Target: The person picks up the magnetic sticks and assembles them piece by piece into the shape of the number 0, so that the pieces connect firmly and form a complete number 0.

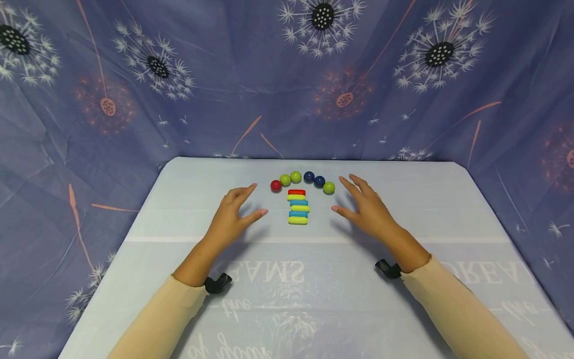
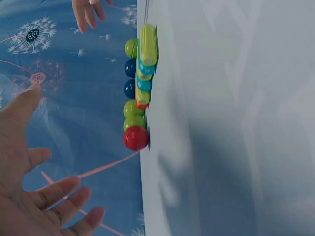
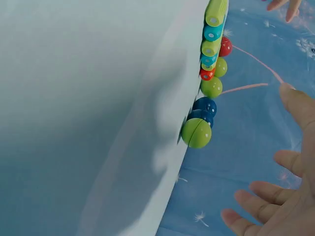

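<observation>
Both hands hover over the table with fingers spread, holding nothing. My left hand [image 1: 229, 215] is left of the toys, nearest a red ball [image 1: 275, 186]. My right hand [image 1: 371, 211] is to their right, nearest a lime green ball [image 1: 329, 188]. Between these end balls, two more green balls [image 1: 295, 177] and two dark blue balls [image 1: 309, 177] form an arc. In front of the arc, short rods lie side by side in a column: a red rod [image 1: 296, 192] farthest, then yellow-green rods [image 1: 298, 220] alternating with blue rods [image 1: 298, 202]. The left wrist view shows the red ball [image 2: 136, 138] closest.
A white table [image 1: 314, 269] with faint mirrored lettering carries everything. Behind it and at the sides hangs a blue cloth [image 1: 251, 75] with a dandelion print. Black straps [image 1: 217, 283] sit at both wrists, below the cream sleeves [image 1: 166, 314].
</observation>
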A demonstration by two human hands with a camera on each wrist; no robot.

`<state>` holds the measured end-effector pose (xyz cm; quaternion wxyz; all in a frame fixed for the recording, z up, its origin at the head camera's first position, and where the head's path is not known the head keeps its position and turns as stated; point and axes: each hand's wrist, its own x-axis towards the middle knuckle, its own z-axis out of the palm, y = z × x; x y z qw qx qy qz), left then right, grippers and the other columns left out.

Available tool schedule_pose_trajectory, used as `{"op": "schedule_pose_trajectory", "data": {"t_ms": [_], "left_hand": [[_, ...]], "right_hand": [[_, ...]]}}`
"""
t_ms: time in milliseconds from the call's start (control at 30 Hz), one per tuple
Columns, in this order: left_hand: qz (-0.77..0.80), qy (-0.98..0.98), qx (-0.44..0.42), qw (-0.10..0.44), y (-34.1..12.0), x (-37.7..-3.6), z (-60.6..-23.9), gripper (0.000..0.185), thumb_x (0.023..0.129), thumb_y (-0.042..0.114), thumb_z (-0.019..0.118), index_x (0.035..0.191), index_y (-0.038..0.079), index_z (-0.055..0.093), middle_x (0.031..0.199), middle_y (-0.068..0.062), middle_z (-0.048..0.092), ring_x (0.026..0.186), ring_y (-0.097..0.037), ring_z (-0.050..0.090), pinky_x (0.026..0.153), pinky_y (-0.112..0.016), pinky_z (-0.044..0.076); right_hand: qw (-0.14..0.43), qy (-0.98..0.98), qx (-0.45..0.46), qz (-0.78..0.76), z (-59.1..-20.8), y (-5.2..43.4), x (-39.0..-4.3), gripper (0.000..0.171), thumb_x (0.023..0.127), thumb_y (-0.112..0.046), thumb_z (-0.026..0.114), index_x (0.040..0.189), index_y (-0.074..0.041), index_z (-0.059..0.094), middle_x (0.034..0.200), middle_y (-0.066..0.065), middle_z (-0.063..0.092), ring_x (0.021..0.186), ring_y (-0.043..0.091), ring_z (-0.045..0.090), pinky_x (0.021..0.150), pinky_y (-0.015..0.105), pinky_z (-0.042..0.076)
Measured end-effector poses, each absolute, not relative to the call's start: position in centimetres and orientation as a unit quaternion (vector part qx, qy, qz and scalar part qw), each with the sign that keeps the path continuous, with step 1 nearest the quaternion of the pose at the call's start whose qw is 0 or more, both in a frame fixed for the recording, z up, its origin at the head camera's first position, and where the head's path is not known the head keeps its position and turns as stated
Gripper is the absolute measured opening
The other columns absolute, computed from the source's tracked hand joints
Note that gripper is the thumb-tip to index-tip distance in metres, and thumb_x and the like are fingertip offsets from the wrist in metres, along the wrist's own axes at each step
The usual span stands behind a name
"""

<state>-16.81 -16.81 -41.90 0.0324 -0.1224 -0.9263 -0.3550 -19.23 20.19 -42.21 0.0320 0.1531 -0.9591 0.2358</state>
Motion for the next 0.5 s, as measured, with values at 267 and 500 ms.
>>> {"op": "schedule_pose_trajectory", "data": {"t_ms": [267,500], "left_hand": [[-0.376,-0.915,-0.142,0.030,-15.3,-16.8,-42.4,0.065,0.091,0.048,0.073,0.149,0.028,0.052,0.139,-0.009,0.053,0.123,-0.034,0.058,0.098,-0.048,0.053],[-0.387,-0.910,-0.151,0.011,-14.1,-16.9,-42.8,0.059,0.091,0.045,0.074,0.144,0.024,0.058,0.135,-0.008,0.059,0.117,-0.032,0.063,0.095,-0.046,0.055]], "right_hand": [[-0.021,-0.943,0.149,0.298,-42.6,19.8,-20.2,0.081,0.093,-0.044,0.072,0.160,-0.030,0.029,0.166,0.013,0.024,0.148,0.041,0.035,0.114,0.064,0.035],[-0.045,-0.933,0.147,0.326,-43.7,19.6,-21.4,0.076,0.093,-0.044,0.072,0.158,-0.024,0.036,0.163,0.015,0.028,0.148,0.041,0.036,0.117,0.063,0.032]]}}
